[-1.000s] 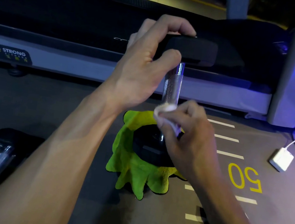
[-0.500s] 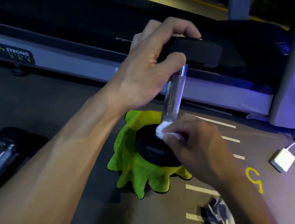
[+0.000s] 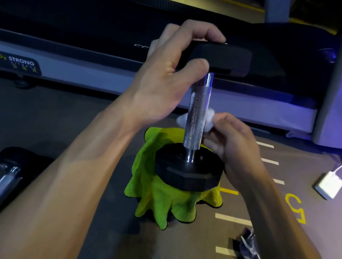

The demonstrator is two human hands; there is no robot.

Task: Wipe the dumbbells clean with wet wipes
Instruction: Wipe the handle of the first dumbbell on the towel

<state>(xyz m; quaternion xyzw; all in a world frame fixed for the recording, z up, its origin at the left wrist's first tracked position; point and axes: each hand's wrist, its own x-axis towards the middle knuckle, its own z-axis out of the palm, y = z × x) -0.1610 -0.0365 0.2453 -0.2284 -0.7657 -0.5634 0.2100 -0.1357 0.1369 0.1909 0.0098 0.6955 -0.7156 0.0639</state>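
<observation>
A: Where's the dumbbell [image 3: 197, 115]?

B: Upright on the green cloth [image 3: 154, 196]. My left hand [image 3: 169, 77] clamps its top head; just below, my right hand [image 3: 231, 139] pinches the wet wipe [image 3: 209, 118] round the handle.

A: Advice?

B: I'd brace the top and wipe in 1 full-length stroke.

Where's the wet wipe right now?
The wet wipe is mid-frame, wrapped behind the upright dumbbell handle, pinched by the right hand.
</observation>
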